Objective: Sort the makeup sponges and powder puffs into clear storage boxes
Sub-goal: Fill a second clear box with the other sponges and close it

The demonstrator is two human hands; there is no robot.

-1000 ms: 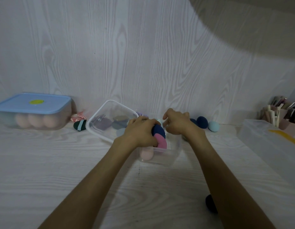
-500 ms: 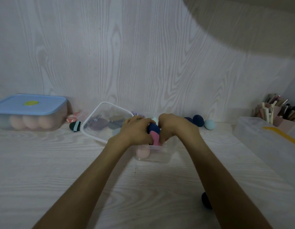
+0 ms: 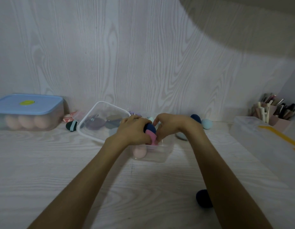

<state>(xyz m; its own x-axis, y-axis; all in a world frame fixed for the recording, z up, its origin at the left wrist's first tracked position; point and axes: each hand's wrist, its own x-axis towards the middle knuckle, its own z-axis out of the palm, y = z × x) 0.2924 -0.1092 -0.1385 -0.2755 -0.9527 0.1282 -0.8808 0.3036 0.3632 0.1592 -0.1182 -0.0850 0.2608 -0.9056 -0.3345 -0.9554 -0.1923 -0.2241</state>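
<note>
Gripping a navy makeup sponge [image 3: 151, 128] and a pink makeup sponge [image 3: 152, 138] together, the left hand [image 3: 132, 129] and right hand [image 3: 170, 125] meet over the small clear storage box [image 3: 166, 151] on the table [image 3: 44, 162], fingers curled around both. A peach sponge [image 3: 139, 152] lies inside that box.
</note>
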